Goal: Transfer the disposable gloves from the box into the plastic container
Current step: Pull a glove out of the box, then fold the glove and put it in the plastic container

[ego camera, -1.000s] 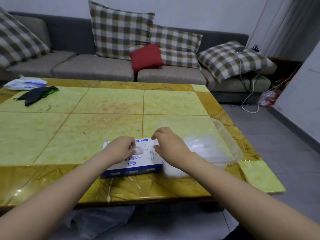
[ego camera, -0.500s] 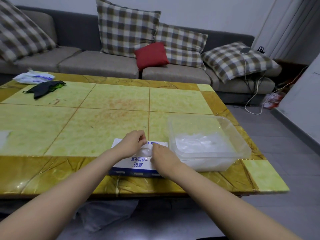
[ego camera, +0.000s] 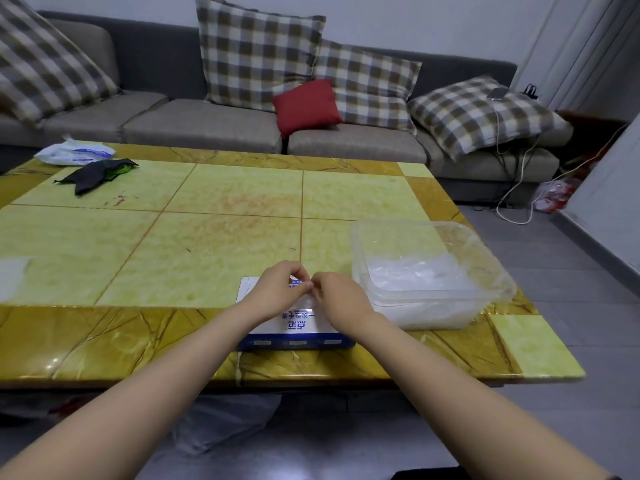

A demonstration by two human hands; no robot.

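Observation:
A blue and white glove box (ego camera: pixel 298 328) lies flat near the table's front edge. Both my hands hover over its top. My left hand (ego camera: pixel 278 289) and my right hand (ego camera: pixel 341 299) have curled fingers, and their fingertips meet above the box's opening. Between them they pinch a thin clear glove (ego camera: pixel 306 301), which is hard to make out. The opening itself is hidden under my hands. Just right of the box stands the clear plastic container (ego camera: pixel 360 247), with a heap of clear gloves (ego camera: pixel 415 273) lying inside it.
The yellow tiled table (ego camera: pixel 207 237) ends just before the box and right of the container. A black cloth (ego camera: pixel 97 173) and a white packet (ego camera: pixel 74 154) lie at the far left. A white sheet (ego camera: pixel 12 275) shows at the left edge. A sofa stands behind.
My hands have drawn closer together over the box until their fingertips meet. The view has shifted, so box and container appear further right.

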